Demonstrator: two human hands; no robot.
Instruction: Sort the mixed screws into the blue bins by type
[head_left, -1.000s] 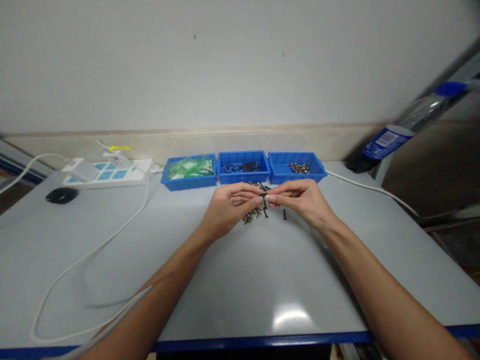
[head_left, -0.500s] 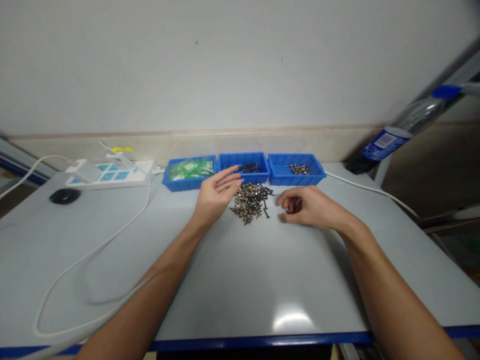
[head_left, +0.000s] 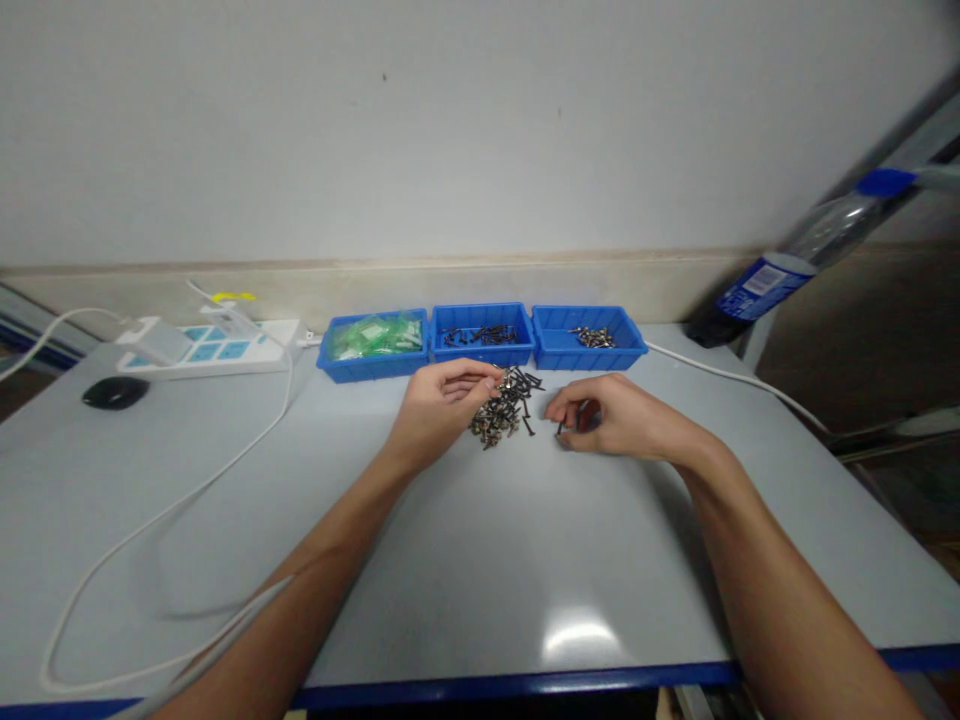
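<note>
A mixed pile of silver and black screws [head_left: 495, 418] lies on the table in front of the bins. At its upper left edge, my left hand [head_left: 448, 405] has thumb and fingers pinched together; whatever is between the fingertips blends with the pile. My right hand [head_left: 611, 415] is curled just right of the pile, a black screw [head_left: 560, 428] at its thumb and fingertips. Behind the pile, the middle blue bin [head_left: 487, 354] contains black screws [head_left: 491, 335], and the right blue bin [head_left: 592, 358] contains silver screws [head_left: 595, 338].
The left blue bin [head_left: 375, 369] holds green plastic packets [head_left: 379, 337]. On the left are a white power strip [head_left: 274, 352], a black oval object [head_left: 115, 392] and a loose white cable [head_left: 172, 500]. A bottle [head_left: 765, 285] leans at the back right, near another cable [head_left: 742, 378].
My left hand has come down onto the pile, its extended fingers now closing in a pinch. My right hand stays nearly in place, and the black screw at its fingertips shows more clearly.
</note>
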